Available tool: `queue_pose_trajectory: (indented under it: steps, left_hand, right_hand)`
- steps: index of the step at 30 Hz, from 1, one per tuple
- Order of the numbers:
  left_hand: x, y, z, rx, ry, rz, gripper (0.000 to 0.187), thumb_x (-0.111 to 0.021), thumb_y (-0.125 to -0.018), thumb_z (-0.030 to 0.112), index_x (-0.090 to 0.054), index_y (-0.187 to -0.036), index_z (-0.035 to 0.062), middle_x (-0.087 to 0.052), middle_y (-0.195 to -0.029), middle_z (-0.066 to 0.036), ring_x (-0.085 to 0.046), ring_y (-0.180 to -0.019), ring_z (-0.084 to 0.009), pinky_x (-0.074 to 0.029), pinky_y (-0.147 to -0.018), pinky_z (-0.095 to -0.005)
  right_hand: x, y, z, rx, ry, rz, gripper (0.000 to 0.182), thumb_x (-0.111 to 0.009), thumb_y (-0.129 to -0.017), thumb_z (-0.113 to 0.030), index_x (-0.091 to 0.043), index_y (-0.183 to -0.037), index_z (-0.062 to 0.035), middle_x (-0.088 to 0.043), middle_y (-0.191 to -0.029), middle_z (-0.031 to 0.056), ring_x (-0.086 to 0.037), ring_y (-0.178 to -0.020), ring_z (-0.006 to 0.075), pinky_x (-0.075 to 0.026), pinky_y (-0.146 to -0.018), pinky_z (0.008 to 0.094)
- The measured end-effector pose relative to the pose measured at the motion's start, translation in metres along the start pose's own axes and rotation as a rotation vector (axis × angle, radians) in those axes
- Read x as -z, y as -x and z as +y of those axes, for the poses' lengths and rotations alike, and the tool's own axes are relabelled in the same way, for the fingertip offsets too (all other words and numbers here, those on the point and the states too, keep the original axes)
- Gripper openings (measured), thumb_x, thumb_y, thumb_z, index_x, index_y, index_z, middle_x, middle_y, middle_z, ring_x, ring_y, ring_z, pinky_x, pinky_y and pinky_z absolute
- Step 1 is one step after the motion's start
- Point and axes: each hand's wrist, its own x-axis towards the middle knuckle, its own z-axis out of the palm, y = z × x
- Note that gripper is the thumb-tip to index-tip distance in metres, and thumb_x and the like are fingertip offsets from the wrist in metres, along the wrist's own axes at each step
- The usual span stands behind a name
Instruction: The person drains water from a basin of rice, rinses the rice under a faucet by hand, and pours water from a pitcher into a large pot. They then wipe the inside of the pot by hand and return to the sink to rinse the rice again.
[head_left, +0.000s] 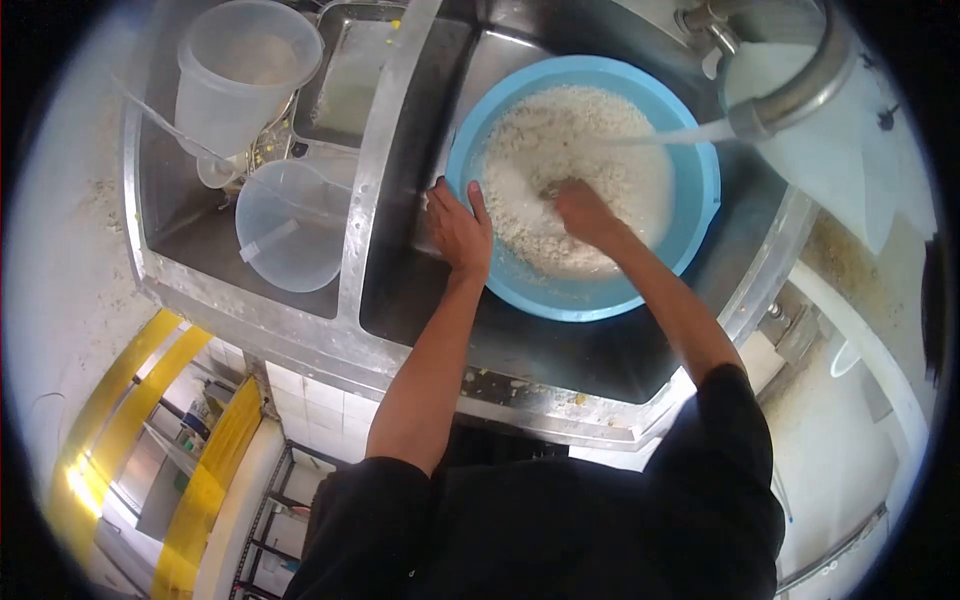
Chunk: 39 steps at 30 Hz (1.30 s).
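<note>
A round light-blue basin [700,190] sits in the right sink bowl, holding white grains that look like rice [545,130] in cloudy water. My left hand [460,228] is at the basin's left rim, its thumb apart from the other fingers and nothing in it. Down in the middle of the grains is my right hand [588,212], its fingers blurred and partly hidden among them. From the upper right, a curved metal faucet [790,105] runs a stream of water [670,134] into the basin.
In the left sink bowl stand a translucent bucket [225,95], a tilted clear plastic container [300,240] and a metal tray [340,130]. A metal divider [365,190] separates the bowls. Yellow-edged shelving [200,480] is at lower left.
</note>
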Motion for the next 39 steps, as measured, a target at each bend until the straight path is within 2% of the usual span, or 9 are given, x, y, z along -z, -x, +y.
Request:
queue_pose_trajectory:
  steps: [5, 10, 18, 23, 29, 33, 36, 38, 39]
  left_hand:
    - [0.005, 0.000, 0.006, 0.026, 0.011, -0.012, 0.046, -0.050, -0.096, 0.033, -0.044, -0.121, -0.0053, -0.052, -0.107, -0.023, -0.054, -0.098, -0.0403, -0.044, -0.084, -0.0481]
    - [0.000, 0.001, 0.002, 0.040, 0.049, -0.031, 0.046, -0.049, -0.096, 0.033, -0.043, -0.122, -0.0054, -0.052, -0.107, -0.024, -0.053, -0.099, -0.0406, -0.043, -0.085, -0.0493]
    - [0.006, -0.003, 0.005, 0.097, 0.083, -0.098, 0.051, -0.046, -0.097, 0.037, -0.042, -0.124, -0.0056, -0.051, -0.114, -0.026, -0.053, -0.105, -0.0442, -0.042, -0.090, -0.0502]
    - [0.007, 0.000, 0.006, 0.129, 0.132, -0.100, 0.051, -0.047, -0.097, 0.038, -0.042, -0.124, -0.0056, -0.051, -0.114, -0.026, -0.052, -0.106, -0.0435, -0.042, -0.090, -0.0503]
    - [0.006, 0.000, 0.007, 0.049, 0.074, -0.035, 0.046, -0.052, -0.095, 0.032, -0.043, -0.121, -0.0055, -0.051, -0.108, -0.023, -0.053, -0.101, -0.0409, -0.044, -0.085, -0.0494]
    - [0.006, -0.003, 0.008, 0.059, 0.087, -0.035, 0.046, -0.052, -0.095, 0.031, -0.043, -0.121, -0.0058, -0.052, -0.108, -0.023, -0.053, -0.102, -0.0407, -0.044, -0.086, -0.0494]
    - [0.004, 0.000, 0.006, 0.060, 0.088, -0.038, 0.047, -0.052, -0.095, 0.032, -0.043, -0.121, -0.0059, -0.052, -0.109, -0.023, -0.053, -0.103, -0.0409, -0.044, -0.086, -0.0495]
    - [0.003, 0.003, 0.005, 0.073, 0.083, -0.039, 0.047, -0.051, -0.095, 0.032, -0.043, -0.121, -0.0059, -0.052, -0.109, -0.023, -0.053, -0.104, -0.0410, -0.045, -0.086, -0.0495]
    - [0.003, 0.002, 0.006, 0.077, 0.072, -0.040, 0.047, -0.051, -0.095, 0.033, -0.043, -0.122, -0.0058, -0.052, -0.109, -0.023, -0.053, -0.104, -0.0411, -0.045, -0.086, -0.0493]
  right_hand:
    - [0.077, -0.028, 0.054, -0.058, 0.010, 0.571, 0.058, -0.076, -0.072, -0.019, -0.058, -0.125, -0.0058, -0.056, -0.130, 0.0153, -0.048, -0.125, 0.0294, -0.036, -0.107, 0.0427]
    - [0.072, -0.110, 0.076, -0.332, -0.330, 0.015, 0.094, -0.075, -0.062, -0.065, -0.054, -0.133, -0.0071, -0.053, -0.136, 0.0142, -0.045, -0.129, 0.0309, -0.028, -0.113, 0.0412]
    - [0.075, -0.115, -0.025, -0.190, -0.011, -0.805, 0.083, -0.071, -0.064, -0.063, -0.061, -0.125, -0.0061, -0.056, -0.132, 0.0161, -0.045, -0.129, 0.0331, -0.030, -0.109, 0.0472]
    - [0.052, 0.015, -0.017, 0.222, 0.077, -0.213, 0.054, -0.079, -0.068, -0.039, -0.068, -0.110, -0.0069, -0.053, -0.134, 0.0146, -0.034, -0.138, 0.0273, -0.023, -0.114, 0.0475]
    - [0.048, 0.014, 0.088, -0.191, -0.437, 0.501, 0.071, -0.079, -0.076, -0.023, -0.046, -0.136, -0.0040, -0.041, -0.147, 0.0060, -0.034, -0.138, 0.0294, -0.020, -0.118, 0.0430]
    - [0.040, -0.072, 0.144, -0.254, -1.110, 0.286, 0.060, -0.067, -0.087, -0.028, -0.047, -0.137, -0.0030, -0.048, -0.141, 0.0070, -0.048, -0.126, 0.0228, -0.036, -0.108, 0.0344]
    - [0.045, -0.098, 0.138, 0.379, -0.758, 0.190, 0.049, -0.060, -0.090, -0.036, -0.059, -0.126, -0.0034, -0.058, -0.130, 0.0111, -0.057, -0.113, 0.0231, -0.048, -0.093, 0.0365]
    - [0.045, -0.105, 0.099, -0.472, -0.743, -0.006, 0.048, -0.063, -0.085, -0.043, -0.067, -0.116, -0.0059, -0.064, -0.120, 0.0124, -0.059, -0.110, 0.0237, -0.047, -0.091, 0.0349]
    - [0.042, -0.112, 0.090, -0.471, -0.688, -0.265, 0.051, -0.065, -0.082, -0.047, -0.068, -0.114, -0.0076, -0.062, -0.122, 0.0118, -0.056, -0.113, 0.0258, -0.042, -0.098, 0.0375]
